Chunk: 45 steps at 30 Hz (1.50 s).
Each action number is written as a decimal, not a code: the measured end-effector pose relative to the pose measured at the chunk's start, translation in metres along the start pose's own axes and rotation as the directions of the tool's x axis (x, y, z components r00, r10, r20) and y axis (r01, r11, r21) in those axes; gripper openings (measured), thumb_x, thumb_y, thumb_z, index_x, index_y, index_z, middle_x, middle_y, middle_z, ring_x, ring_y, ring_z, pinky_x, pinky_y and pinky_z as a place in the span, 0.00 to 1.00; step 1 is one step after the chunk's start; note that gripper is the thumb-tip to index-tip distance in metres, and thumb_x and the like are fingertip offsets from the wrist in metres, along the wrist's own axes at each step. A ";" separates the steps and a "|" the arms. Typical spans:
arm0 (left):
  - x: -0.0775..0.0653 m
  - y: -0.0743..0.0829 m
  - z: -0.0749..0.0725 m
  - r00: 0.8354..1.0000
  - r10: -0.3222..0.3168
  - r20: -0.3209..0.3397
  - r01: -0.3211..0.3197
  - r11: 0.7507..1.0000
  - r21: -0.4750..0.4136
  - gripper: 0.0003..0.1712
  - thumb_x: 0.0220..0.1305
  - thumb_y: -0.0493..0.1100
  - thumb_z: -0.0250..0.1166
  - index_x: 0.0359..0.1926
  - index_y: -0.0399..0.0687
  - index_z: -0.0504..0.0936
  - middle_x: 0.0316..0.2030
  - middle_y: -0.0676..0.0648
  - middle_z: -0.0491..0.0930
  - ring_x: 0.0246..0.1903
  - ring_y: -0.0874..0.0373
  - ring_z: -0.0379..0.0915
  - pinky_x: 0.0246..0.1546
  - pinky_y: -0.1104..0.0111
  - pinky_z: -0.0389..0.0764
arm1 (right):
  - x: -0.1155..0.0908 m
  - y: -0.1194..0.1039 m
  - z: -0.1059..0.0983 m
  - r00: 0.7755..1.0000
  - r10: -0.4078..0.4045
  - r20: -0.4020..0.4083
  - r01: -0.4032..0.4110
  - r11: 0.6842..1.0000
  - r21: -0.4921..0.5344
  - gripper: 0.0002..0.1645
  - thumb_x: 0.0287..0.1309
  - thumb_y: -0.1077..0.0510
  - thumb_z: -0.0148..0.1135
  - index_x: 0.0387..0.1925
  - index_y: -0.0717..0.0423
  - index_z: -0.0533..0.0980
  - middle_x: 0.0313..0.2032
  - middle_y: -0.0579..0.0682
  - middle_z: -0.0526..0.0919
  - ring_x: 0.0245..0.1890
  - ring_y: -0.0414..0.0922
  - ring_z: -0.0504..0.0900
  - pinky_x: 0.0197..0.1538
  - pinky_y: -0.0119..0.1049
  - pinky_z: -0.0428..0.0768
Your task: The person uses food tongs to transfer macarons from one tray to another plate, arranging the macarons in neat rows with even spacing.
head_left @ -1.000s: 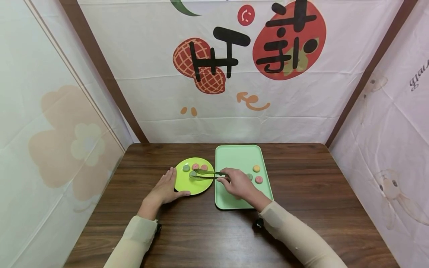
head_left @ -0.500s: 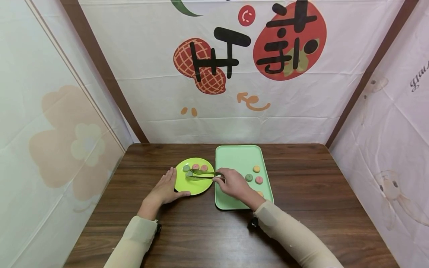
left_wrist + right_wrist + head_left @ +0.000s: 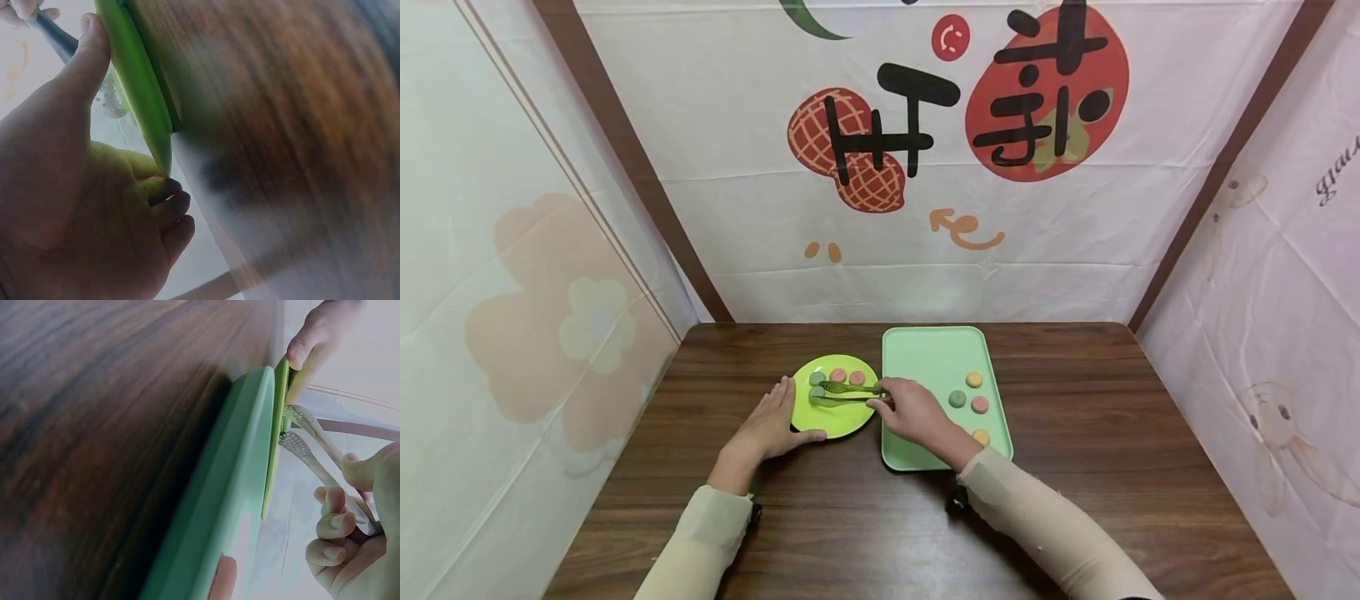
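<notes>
My right hand (image 3: 912, 410) holds a pair of metal tongs (image 3: 852, 388) over the round lime-green plate (image 3: 842, 427). The perforated tong tips (image 3: 295, 445) stand apart in the right wrist view. A green macaron (image 3: 817, 394) lies at the ends of the tongs; whether they touch it I cannot tell. Another green macaron (image 3: 817, 378) and two pink macarons (image 3: 838, 376) sit farther back on the plate. My left hand (image 3: 765, 423) rests against the plate's left rim, fingers extended and thumb along the near edge. In the left wrist view, fingertips (image 3: 178, 232) touch the rim.
Right of the plate lies a mint-green rectangular tray (image 3: 932, 350). It bears a green macaron (image 3: 957, 399), a pink macaron (image 3: 980, 404) and two yellow macarons (image 3: 973, 380). The brown wooden table (image 3: 865, 533) meets a printed cloth wall (image 3: 1060, 275) at its back edge.
My right hand and the tongs have moved left across the plate. The nearer green macaron has shifted left with them, now just in front of the other green one. My left hand stays put.
</notes>
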State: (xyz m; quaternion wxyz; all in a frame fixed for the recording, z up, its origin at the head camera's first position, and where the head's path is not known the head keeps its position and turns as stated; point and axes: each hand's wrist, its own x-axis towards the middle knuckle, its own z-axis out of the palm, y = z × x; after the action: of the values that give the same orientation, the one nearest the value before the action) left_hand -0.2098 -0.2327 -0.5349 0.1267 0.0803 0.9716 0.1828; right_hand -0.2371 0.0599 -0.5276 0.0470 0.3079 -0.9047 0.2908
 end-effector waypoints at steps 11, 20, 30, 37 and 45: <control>-0.001 0.000 -0.001 1.000 0.010 0.000 -0.010 1.000 0.004 0.75 0.66 0.73 0.69 0.83 0.23 0.38 0.83 0.24 0.37 0.84 0.32 0.36 0.84 0.43 0.45 | 0.004 -0.004 0.003 1.000 -0.008 -0.006 0.007 1.000 -0.029 0.16 0.77 0.48 0.65 0.49 0.58 0.85 0.39 0.50 0.89 0.35 0.42 0.87 0.38 0.39 0.88; -0.001 0.001 0.000 1.000 0.007 -0.001 -0.007 1.000 0.002 0.74 0.67 0.72 0.69 0.83 0.23 0.38 0.83 0.25 0.37 0.84 0.32 0.36 0.84 0.44 0.45 | 0.005 -0.003 0.007 1.000 0.004 0.004 -0.003 1.000 -0.024 0.18 0.78 0.48 0.65 0.52 0.59 0.84 0.42 0.51 0.90 0.38 0.43 0.89 0.40 0.40 0.89; -0.002 0.001 -0.001 1.000 0.004 -0.001 -0.004 1.000 0.002 0.75 0.67 0.73 0.69 0.83 0.23 0.38 0.83 0.25 0.37 0.84 0.32 0.36 0.84 0.44 0.46 | 0.006 -0.003 0.008 1.000 -0.001 -0.002 0.001 0.999 -0.040 0.19 0.77 0.48 0.65 0.51 0.59 0.85 0.43 0.52 0.90 0.37 0.43 0.88 0.39 0.39 0.88; -0.002 0.002 -0.001 1.000 0.003 0.002 -0.003 1.000 -0.003 0.75 0.67 0.73 0.69 0.83 0.23 0.38 0.83 0.25 0.37 0.84 0.32 0.36 0.84 0.44 0.46 | 0.006 -0.006 0.006 1.000 0.014 0.016 -0.013 0.999 -0.040 0.20 0.78 0.47 0.65 0.52 0.60 0.84 0.44 0.53 0.90 0.37 0.44 0.89 0.40 0.40 0.88; -0.002 0.001 -0.002 1.000 0.000 0.002 0.000 1.000 -0.003 0.76 0.66 0.73 0.69 0.83 0.23 0.37 0.83 0.25 0.36 0.84 0.32 0.36 0.84 0.44 0.45 | 0.006 -0.008 0.005 1.000 0.018 0.012 -0.018 0.999 -0.039 0.18 0.77 0.48 0.66 0.51 0.59 0.84 0.43 0.52 0.90 0.36 0.43 0.88 0.39 0.39 0.87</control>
State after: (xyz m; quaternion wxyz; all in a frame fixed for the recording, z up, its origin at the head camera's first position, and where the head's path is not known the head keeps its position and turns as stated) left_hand -0.2084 -0.2324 -0.5324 0.1278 0.0803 0.9712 0.1842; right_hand -0.2366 0.0485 -0.5261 0.0447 0.3007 -0.9131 0.2716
